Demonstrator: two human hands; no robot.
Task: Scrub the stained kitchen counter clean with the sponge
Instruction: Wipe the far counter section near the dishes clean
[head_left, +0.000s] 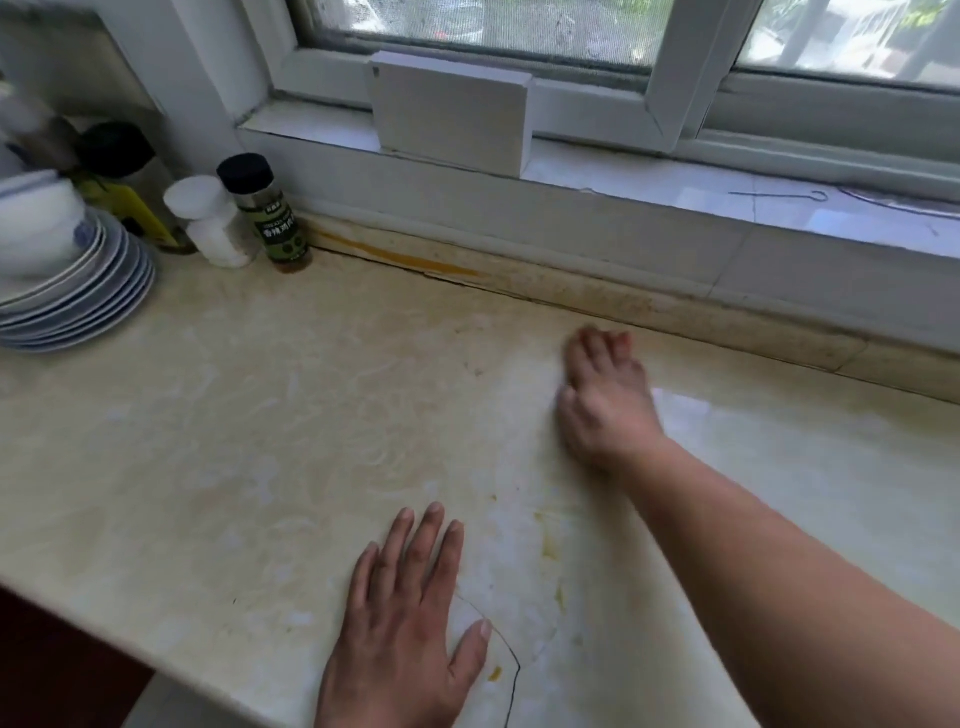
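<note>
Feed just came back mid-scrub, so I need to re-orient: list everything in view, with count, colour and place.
counter: one, beige marble-look, fills the frame; yellow stains near the front edge, a thin crack by the left hand
plates: one stack, white with blue rims, far left
bowl: one, white and blue, on top of the plates
spice jar: one, clear with black cap and green label, back left by the wall
shaker: one, white, beside the spice jar
bottle: one, black cap and yellow label, behind the shaker
box: one, white, on the windowsill
sponge: not visible; possibly under the right hand
left hand: flat on the counter, front
right hand: blurred, pressing on the counter near the wall
</note>
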